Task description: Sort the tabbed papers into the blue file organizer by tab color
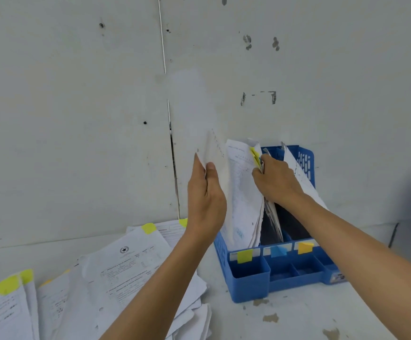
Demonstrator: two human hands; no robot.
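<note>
Papers with yellow tabs lie in a loose, overlapping heap on the left of the white table, their tabs mostly toward the wall; they are well clear of both hands. Just right of the heap, the left hand is raised, palm turned right, thumb pressed on the near face and fingers behind a single white sheet, clamped on it. That sheet stands nearly upright, long axis vertical, its top edge blurred against the wall. Beside it, a sheaf of filed papers stands in the leftmost slot of the blue file organizer, leaning left, with yellow tabs at its top right edge. The right hand reaches in from the right, knuckles up, fingers curled onto that sheaf's tabbed edge; how firmly they pinch it I cannot tell. More sheets lean right behind this forearm in the rightmost slot. On the organizer's front rail sit three markers: yellow, blue, orange.
</note>
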